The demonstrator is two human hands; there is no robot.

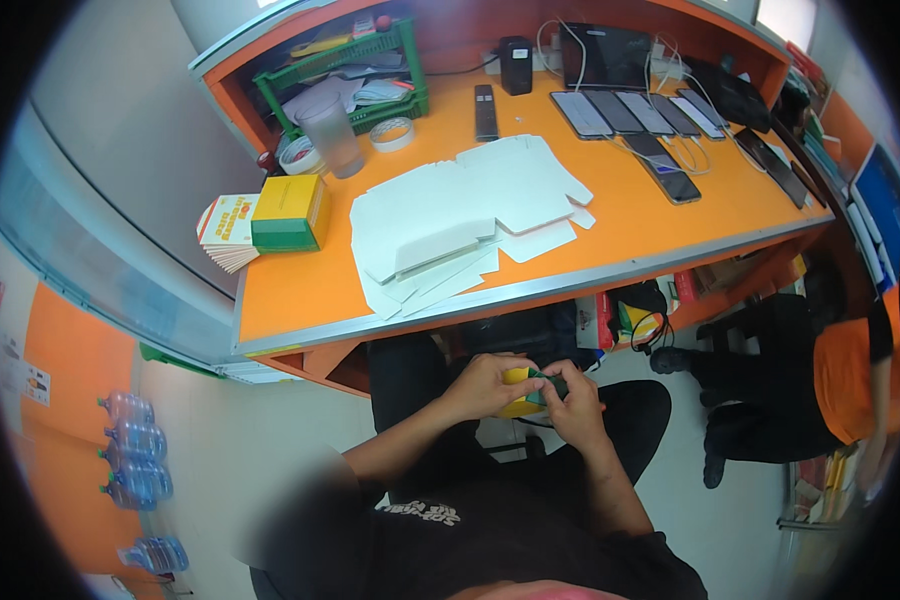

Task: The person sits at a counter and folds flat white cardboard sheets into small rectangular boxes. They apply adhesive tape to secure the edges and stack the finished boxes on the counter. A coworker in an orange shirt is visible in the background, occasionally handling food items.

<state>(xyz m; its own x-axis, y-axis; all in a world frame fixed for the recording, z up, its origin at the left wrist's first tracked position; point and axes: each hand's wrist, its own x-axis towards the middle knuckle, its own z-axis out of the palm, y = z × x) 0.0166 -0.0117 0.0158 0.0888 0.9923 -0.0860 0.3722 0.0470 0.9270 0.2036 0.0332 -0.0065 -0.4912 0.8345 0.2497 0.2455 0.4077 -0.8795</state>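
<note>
Above my lap, below the front edge of the desk, both hands are closed on a small yellow and green carton. My left hand grips its yellow side. With thumb and fingertips bent together, my right hand pinches the green end. The fingers cover much of the carton, so its far side is hidden. On the orange desk above lies a loose pile of flat white cardboard blanks. At the desk's left edge stands a yellow and green box, beside a fanned stack of printed cartons.
Several phones lie at the back right with white cables, near a dark screen. A frosted cup, tape rolls and a green tray rack stand back left. A co-worker in orange is at right.
</note>
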